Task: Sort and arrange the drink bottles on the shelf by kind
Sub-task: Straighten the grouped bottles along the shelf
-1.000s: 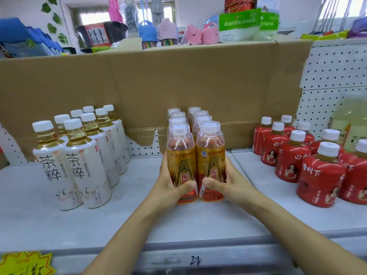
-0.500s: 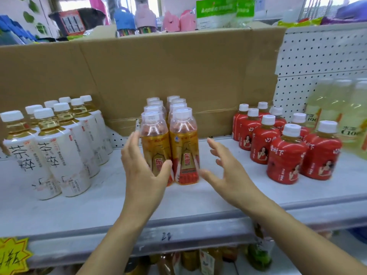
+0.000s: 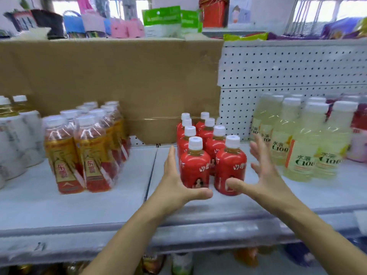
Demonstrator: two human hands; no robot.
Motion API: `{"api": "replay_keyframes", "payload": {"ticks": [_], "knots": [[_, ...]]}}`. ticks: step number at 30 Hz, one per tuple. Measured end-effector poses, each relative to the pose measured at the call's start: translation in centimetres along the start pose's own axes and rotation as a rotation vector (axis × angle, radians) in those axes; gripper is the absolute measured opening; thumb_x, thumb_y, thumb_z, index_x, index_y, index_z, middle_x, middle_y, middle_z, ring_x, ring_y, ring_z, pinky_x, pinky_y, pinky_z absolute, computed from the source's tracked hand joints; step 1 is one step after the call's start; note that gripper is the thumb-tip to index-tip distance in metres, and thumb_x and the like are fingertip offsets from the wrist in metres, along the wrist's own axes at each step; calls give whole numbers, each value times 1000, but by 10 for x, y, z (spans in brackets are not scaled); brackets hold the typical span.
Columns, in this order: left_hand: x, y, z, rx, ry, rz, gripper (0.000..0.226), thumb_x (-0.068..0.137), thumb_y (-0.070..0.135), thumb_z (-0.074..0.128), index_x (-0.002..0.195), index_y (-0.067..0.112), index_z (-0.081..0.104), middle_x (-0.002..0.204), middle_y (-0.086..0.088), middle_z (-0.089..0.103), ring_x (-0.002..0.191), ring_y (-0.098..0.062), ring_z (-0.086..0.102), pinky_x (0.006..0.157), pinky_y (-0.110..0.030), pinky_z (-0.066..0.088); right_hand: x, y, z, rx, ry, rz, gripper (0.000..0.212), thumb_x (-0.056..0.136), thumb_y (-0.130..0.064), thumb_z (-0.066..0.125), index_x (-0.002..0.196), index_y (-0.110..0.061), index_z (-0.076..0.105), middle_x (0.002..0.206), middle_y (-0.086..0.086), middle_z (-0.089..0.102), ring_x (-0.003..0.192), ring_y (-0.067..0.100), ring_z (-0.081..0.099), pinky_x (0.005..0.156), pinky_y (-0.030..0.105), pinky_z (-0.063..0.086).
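In the head view, the red bottles (image 3: 195, 167) stand in two rows on the shelf (image 3: 99, 207), between the orange-labelled bottles (image 3: 83, 153) and the pale yellow bottles (image 3: 301, 147). The left hand (image 3: 174, 181) lies flat against the left side of the red block, fingers straight, thumb across the front bottle's base. The right hand (image 3: 264, 175) is spread wide with its thumb at the front right bottle and its fingers clear of it. Neither of the hands holds anything. The step appears to be squaring up this group. It likely goes best with both palms pressing low on the bottles, evenly from each side, then sliding the block gently so the rear bottles stay upright and clear of the yellow ones.
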State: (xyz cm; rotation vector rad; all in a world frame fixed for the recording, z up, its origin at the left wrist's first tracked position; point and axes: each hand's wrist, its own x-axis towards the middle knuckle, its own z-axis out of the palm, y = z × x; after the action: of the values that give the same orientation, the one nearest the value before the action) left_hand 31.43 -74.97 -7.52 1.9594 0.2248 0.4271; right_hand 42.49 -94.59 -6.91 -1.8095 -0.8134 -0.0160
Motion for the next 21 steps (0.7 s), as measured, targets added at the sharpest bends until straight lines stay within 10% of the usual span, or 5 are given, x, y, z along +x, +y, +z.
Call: {"api": "replay_keyframes", "payload": {"ticks": [6,21], "knots": [[28,-14,15,-120,41,17,116,58,-4,89,149,31,26,127,2,65,106,-8,68,82,-24,55,36,34,-3,203,-367,21,100,79,2,78,144,-39,13,129,-27,45,103,-23,55,84,2,43],[47,-22,20,-179,124,-93,107,65,-9,86,149,30,31,130,-1,63,107,-11,68,81,-25,58,57,46,18,251,-310,61,97,76,-7,82,148,-31,22,132,-6,55,115,4,60,99,28,50]]}}
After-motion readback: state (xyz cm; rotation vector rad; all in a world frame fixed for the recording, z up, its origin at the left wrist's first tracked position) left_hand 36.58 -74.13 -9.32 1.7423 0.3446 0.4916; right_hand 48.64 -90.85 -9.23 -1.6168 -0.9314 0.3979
